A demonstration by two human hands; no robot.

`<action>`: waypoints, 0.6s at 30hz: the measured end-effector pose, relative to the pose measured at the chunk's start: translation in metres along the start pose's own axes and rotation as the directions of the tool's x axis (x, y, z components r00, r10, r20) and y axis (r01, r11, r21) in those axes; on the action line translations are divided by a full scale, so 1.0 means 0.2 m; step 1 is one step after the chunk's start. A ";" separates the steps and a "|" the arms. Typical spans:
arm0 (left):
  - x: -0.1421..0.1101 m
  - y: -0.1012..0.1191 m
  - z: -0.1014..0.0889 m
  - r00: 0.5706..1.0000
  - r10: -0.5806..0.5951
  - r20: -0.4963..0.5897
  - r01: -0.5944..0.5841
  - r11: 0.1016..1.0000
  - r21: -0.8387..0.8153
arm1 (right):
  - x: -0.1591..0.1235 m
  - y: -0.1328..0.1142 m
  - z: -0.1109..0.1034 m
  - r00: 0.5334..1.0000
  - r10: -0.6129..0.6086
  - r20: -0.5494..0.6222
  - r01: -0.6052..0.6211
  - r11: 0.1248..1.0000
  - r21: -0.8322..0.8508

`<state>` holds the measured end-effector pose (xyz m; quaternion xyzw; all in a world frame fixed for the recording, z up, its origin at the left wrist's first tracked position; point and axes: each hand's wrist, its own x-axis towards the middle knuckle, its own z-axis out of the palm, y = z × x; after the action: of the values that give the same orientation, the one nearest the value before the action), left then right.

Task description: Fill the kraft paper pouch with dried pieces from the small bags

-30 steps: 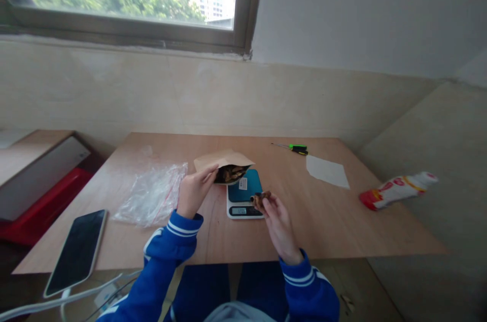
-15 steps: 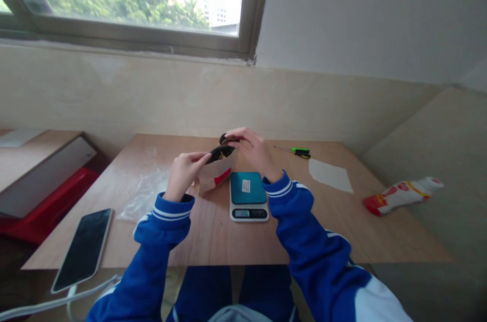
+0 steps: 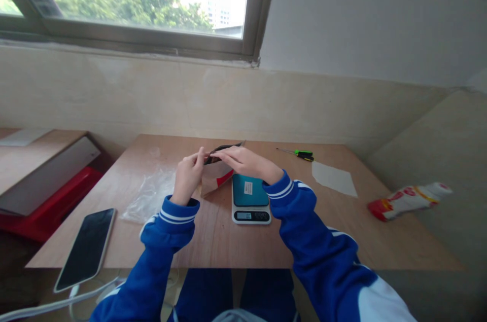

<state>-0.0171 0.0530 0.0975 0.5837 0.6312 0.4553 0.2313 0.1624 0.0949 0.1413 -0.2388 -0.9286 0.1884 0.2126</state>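
A pale paper bag [image 3: 213, 178] with a red patch and a dark lining stands tilted on the table, just left of the kitchen scale. My left hand [image 3: 189, 174] is closed on the bag's near left rim, thumb uppermost. Across the bag's mouth reaches my right hand [image 3: 249, 163], its fingers stretched out and their tips close to my left fingers. It hides most of what lies inside the bag. The kitchen scale [image 3: 251, 191] has a teal top and a lit display; my right wrist is above its far right corner.
Crumpled clear plastic [image 3: 150, 195] lies left of the bag, and a phone [image 3: 87, 246] with a white cable is at the left front edge. To the right are screwdrivers [image 3: 303, 154], a white paper sheet [image 3: 334, 178] and a red-and-white bottle [image 3: 407, 201]. A wall [image 3: 213, 96] rises behind.
My right hand has moved left and slightly down over the bag's mouth, its fingers straightening. The dark curved edge it held up is now lower. My left hand still grips the rim.
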 end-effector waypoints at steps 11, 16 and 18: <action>-0.22 -0.41 0.20 0.991 0.099 -0.089 -0.123 0.935 -0.332 | 0.04 0.00 0.05 0.996 -0.041 -0.083 0.027 0.985 -0.170; -0.22 -0.55 0.30 0.994 0.083 -0.065 -0.098 0.959 -0.268 | 0.00 0.02 0.06 1.000 -0.013 -0.024 0.008 0.980 -0.198; -0.21 -0.57 0.31 0.992 0.097 -0.085 -0.116 0.960 -0.253 | 0.00 0.02 0.08 1.000 -0.001 -0.013 -0.003 0.971 -0.238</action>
<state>-0.0167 0.0428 -0.0392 0.5652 0.5423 0.5658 0.2576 0.1554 0.0935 0.1257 -0.2643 -0.9430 0.0742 0.1884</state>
